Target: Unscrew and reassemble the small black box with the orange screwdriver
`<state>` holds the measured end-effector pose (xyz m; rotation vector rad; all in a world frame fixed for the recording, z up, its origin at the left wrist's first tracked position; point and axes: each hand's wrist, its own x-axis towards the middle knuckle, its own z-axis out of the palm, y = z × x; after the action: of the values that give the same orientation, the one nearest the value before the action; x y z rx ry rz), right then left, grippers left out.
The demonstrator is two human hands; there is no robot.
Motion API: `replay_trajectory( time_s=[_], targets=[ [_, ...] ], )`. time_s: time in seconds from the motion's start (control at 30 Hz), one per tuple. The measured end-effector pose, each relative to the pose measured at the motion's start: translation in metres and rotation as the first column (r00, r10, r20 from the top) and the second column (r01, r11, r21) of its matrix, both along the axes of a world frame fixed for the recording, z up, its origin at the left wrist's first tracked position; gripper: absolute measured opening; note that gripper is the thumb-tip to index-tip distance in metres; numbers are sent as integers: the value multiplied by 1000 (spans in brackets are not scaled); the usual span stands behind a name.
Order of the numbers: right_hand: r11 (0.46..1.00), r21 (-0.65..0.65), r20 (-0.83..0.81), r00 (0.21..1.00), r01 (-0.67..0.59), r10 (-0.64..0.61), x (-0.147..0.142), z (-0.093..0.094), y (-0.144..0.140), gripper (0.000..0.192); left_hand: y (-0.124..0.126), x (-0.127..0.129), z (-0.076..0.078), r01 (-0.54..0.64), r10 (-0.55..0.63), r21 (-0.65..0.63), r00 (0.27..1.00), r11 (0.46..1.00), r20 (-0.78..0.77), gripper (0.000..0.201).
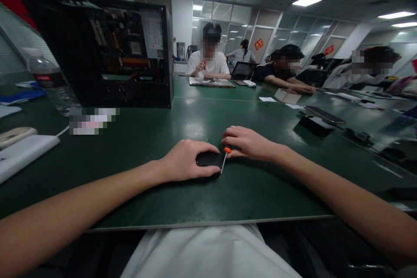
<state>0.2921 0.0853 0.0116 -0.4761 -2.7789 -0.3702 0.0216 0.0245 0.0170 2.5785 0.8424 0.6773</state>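
Observation:
On the green table [156,202], my left hand [182,160] is closed around the sides of a small black computer mouse [208,159]. Thumb and fingers grip its edges while the body rests low at the tabletop. My right hand [249,142] pinches a small screwdriver [224,163] by its orange handle. Its thin metal shaft slants down toward the near right end of the mouse; whether the tip touches it I cannot tell.
An open black computer case [167,58] stands at the back left, beside a plastic bottle [54,80]. A white power strip [28,154] lies at far left. To the right are a phone-like slab [324,114] and a small carton [287,96]. Several people sit farther off.

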Motion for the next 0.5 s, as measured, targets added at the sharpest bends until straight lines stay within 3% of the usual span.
replay_trajectory(
  time_s=[0.5],
  targets=[
    [982,188,120,993,-20,-3,-9,10,1,49,-1,1,5,-5,5,-12,1000,1000,-16,58]
  ],
)
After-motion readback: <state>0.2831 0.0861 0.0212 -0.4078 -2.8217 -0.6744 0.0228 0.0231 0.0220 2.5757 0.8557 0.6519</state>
